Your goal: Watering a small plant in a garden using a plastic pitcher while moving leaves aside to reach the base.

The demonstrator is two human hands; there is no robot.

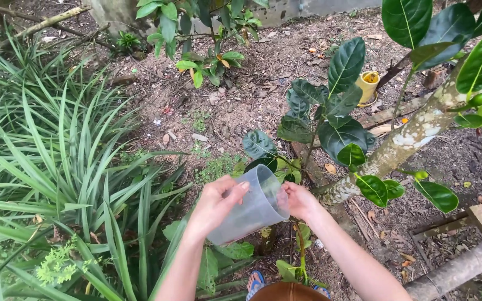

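Both hands hold a clear plastic cup tilted over the dirt ground. Left hand fingers curl around its side; right hand fingers pinch its rim, beside a leafy sapling.

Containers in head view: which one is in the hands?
The clear plastic cup, tilted, held between left hand and right hand. The yellow container sits apart on soil.
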